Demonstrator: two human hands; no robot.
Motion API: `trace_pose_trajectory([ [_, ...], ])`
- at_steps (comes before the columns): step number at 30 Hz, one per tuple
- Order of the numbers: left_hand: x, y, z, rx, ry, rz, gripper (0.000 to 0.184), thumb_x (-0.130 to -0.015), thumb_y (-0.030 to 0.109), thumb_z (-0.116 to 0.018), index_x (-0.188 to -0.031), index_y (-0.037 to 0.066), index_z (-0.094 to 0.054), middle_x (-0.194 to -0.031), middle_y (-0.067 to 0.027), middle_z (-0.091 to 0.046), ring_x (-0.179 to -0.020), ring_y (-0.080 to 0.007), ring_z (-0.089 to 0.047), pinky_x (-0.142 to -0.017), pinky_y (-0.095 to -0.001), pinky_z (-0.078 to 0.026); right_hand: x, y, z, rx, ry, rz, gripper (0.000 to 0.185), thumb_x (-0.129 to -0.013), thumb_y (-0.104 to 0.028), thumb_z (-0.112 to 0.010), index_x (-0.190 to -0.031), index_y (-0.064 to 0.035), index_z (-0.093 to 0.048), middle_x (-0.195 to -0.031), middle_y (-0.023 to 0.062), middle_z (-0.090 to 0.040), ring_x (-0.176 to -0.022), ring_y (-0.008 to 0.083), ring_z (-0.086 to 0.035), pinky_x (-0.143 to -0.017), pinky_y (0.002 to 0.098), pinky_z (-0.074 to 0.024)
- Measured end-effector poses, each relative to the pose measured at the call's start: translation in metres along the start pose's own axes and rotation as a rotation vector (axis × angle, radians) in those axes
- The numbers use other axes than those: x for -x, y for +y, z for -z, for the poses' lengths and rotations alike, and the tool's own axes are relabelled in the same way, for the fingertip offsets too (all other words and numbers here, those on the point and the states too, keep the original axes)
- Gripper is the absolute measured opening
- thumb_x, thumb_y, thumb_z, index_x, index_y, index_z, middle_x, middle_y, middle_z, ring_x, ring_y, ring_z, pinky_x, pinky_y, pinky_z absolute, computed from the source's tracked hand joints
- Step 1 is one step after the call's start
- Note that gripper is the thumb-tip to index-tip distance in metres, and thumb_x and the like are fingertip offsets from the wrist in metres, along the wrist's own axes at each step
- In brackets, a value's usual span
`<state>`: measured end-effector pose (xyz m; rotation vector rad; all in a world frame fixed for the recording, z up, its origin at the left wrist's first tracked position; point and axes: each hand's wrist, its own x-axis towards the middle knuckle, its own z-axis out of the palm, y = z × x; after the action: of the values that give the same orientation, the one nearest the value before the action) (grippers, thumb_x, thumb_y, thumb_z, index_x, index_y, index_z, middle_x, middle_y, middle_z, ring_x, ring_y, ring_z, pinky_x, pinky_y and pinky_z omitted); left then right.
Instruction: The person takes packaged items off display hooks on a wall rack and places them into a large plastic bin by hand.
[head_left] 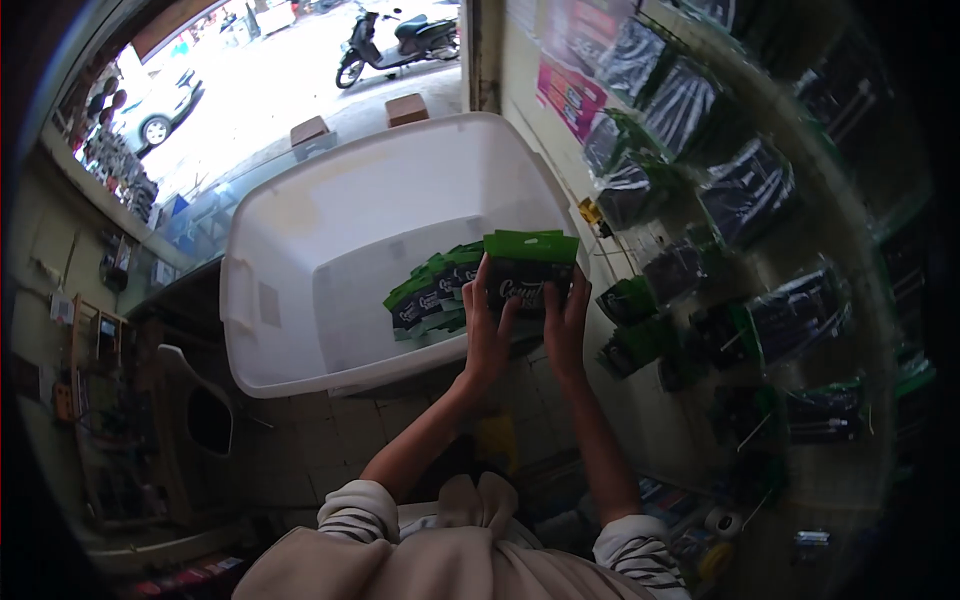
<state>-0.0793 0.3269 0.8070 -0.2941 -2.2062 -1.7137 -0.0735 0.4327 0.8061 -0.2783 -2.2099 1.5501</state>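
Note:
Between my two hands I hold a black packet (520, 275) with a green top edge and white lettering, raised over the right side of a big white plastic tub (270, 340). My left hand (485, 318) grips its left side, and my right hand (567, 315) grips its right side. Behind the front packet a second green edge shows, so it may be a small stack. Inside the tub, similar green and black packets (430, 290) lie overlapping in a fanned row, just left of my left hand.
On the right wall, several packaged dark items (685, 105) hang from hooks, with metal prongs sticking out. A glass counter (200, 235) stands beyond the tub at the left. A white chair (190, 375) is at lower left. Outside, a scooter (400, 45) is parked.

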Motion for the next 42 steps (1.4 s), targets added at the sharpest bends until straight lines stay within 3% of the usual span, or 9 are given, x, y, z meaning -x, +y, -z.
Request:
trace_pose_trajectory([
  [8, -0.076, -0.11, 0.041, -0.133, 0.041, 0.061, 0.069, -0.074, -0.004, -0.05, -0.131, 0.008, -0.013, -0.111, -0.0225, -0.033, -0.103, -0.0393, -0.04, -0.086, -0.0405, -0.037, -0.083, 0.036, -0.124, 0.101, -0.23, 0.165, 0.044, -0.08, -0.009, -0.05, -0.117, 0.0009, -0.03, -0.103, 0.0199, -0.037, -0.098, 0.0346, -0.043, -0.082, 0.0401, -0.0365],
  [11, -0.08, -0.185, 0.034, -0.263, -0.146, 0.247, 0.076, -0.074, 0.001, -0.052, -0.131, 0.007, -0.002, -0.111, -0.0263, -0.031, -0.095, -0.0441, -0.045, -0.078, -0.0445, -0.041, -0.106, 0.113, -0.169, 0.279, -0.288, 0.084, 0.05, -0.077, -0.011, -0.053, -0.117, 0.004, -0.028, -0.104, 0.0229, -0.037, -0.098, 0.0374, -0.043, -0.083, 0.0402, -0.0377],
  [16, -0.071, -0.26, 0.019, -0.402, -0.39, 0.506, 0.079, -0.072, 0.003, -0.054, -0.13, -0.001, 0.0, -0.108, -0.0315, -0.031, -0.089, -0.0475, -0.046, -0.075, -0.044, -0.042, -0.114, 0.176, -0.198, 0.489, -0.589, -0.51, 0.063, -0.07, -0.017, -0.063, -0.118, 0.003, -0.027, -0.11, 0.0255, -0.039, -0.103, 0.0371, -0.043, -0.085, 0.0406, -0.0379],
  [24, -0.051, -0.339, -0.005, -0.413, -0.437, 0.616, 0.079, -0.072, 0.004, -0.055, -0.129, -0.005, -0.001, -0.111, -0.0318, -0.031, -0.091, -0.0441, -0.047, -0.078, -0.0436, -0.041, -0.12, 0.258, -0.238, 0.65, -0.766, -0.502, 0.076, -0.069, -0.018, -0.063, -0.126, 0.002, -0.017, -0.116, 0.0288, -0.036, -0.107, 0.0394, -0.039, -0.09, 0.0404, -0.0351],
  [26, -0.043, -0.347, -0.009, -0.399, -0.412, 0.605, 0.08, -0.072, 0.005, -0.055, -0.13, -0.005, -0.001, -0.113, -0.0318, -0.03, -0.094, -0.0438, -0.045, -0.081, -0.0432, -0.04, -0.125, 0.258, -0.238, 0.599, -0.859, -0.494, 0.078, -0.07, -0.011, -0.056, -0.128, 0.0049, -0.006, -0.12, 0.0339, -0.024, -0.105, 0.0428, -0.039, -0.09, 0.0383, -0.0356],
  [31, -0.053, -0.333, -0.007, -0.484, -0.339, 0.477, 0.082, -0.071, 0.009, -0.059, -0.13, -0.004, -0.004, -0.118, -0.0297, -0.029, -0.104, -0.043, -0.037, -0.09, -0.0433, -0.032, -0.133, 0.234, -0.224, 0.663, -0.851, -0.407, 0.076, -0.07, -0.012, -0.056, -0.129, 0.0021, -0.009, -0.118, 0.0307, -0.03, -0.103, 0.0422, -0.042, -0.089, 0.0392, -0.037],
  [37, -0.094, -0.246, 0.009, -0.277, -0.393, 0.363, 0.076, -0.073, 0.016, -0.061, -0.129, -0.003, -0.013, -0.117, -0.0252, -0.035, -0.109, -0.0377, -0.036, -0.092, -0.0388, -0.03, -0.136, 0.118, -0.148, 0.552, -0.818, 0.039, 0.054, -0.076, -0.013, -0.056, -0.122, -0.0016, -0.03, -0.114, 0.0218, -0.039, -0.105, 0.0373, -0.041, -0.091, 0.0392, -0.0344],
  [40, -0.101, -0.162, 0.025, -0.107, -0.413, 0.266, 0.064, -0.079, 0.015, -0.056, -0.129, 0.001, -0.019, -0.119, -0.0191, -0.039, -0.112, -0.0299, -0.037, -0.094, -0.0367, -0.029, -0.118, 0.04, -0.084, 0.706, -0.58, 0.282, 0.042, -0.077, -0.012, -0.055, -0.115, -0.0019, -0.039, -0.112, 0.0185, -0.042, -0.102, 0.0336, -0.045, -0.086, 0.0388, -0.0378],
  [42, -0.093, -0.093, 0.03, 0.161, -0.391, 0.253, 0.05, -0.084, 0.014, -0.05, -0.127, 0.006, -0.027, -0.118, -0.0126, -0.043, -0.111, -0.0224, -0.04, -0.093, -0.0352, -0.03, -0.092, 0.006, -0.04, 0.452, -0.307, 0.314, 0.032, -0.079, -0.007, -0.051, -0.11, -0.0033, -0.045, -0.105, 0.0136, -0.047, -0.099, 0.0291, -0.046, -0.084, 0.0375, -0.0376],
])
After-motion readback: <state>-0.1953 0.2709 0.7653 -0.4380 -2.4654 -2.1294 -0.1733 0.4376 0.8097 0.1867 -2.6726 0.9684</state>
